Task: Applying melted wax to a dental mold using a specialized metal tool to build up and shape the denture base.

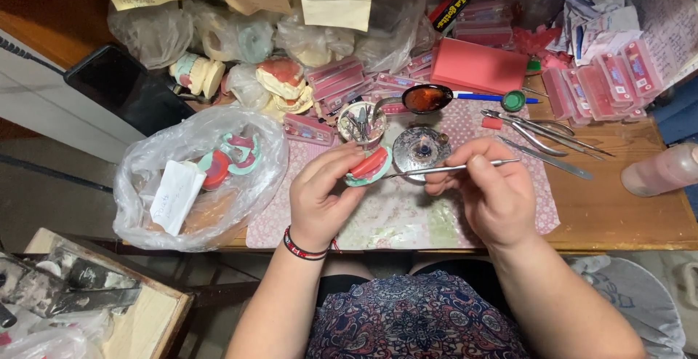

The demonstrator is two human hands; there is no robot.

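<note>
The left hand (320, 202) is raised just above the front-middle part of the worktop (618, 213). Its fingers (342, 166) are closed around a dental model (369, 166): a pale green base carrying a red wax rim. The model is held clear of the surface, above the pink patterned mat (392, 213).

The right hand (494, 195) is just to the right of the left hand. Its fingers (476, 166) are closed on a thin metal instrument (451, 169) in a pen-type grip. The shaft runs roughly level, and the left tip meets the lower edge of the model.

Directly behind the model, on the mat, stand a small round metal burner (422, 148) and a cup of small tools (362, 122). A metal spoon (427, 98) holding dark reddish material lies behind the burner.

Toward the right edge, several long metal hand tools (545, 137) lie side by side on the bare wood. A pink bottle (665, 170) lies at the right edge.

Near the front left corner sits a clear plastic bag (196, 177) containing further green and red models and a white paper slip. Pink boxes (476, 64) and bagged plaster casts (280, 79) line the rear edge.
</note>
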